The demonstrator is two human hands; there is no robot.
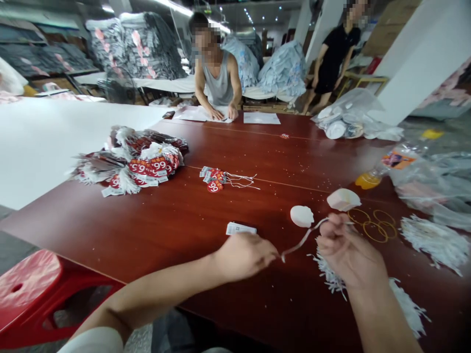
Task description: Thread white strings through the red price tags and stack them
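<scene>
Over the glossy dark-red worktop, the left hand and right hand are both pinched shut on a thin white string stretched between them. Beyond the string lie round red tags printed "66", a small white label, and yellow rubber bands.

Single head-worn view, close above the near edge of the surface. Faces forward and down along its length; both hands low in frame, a person at the far end, room beyond.
</scene>
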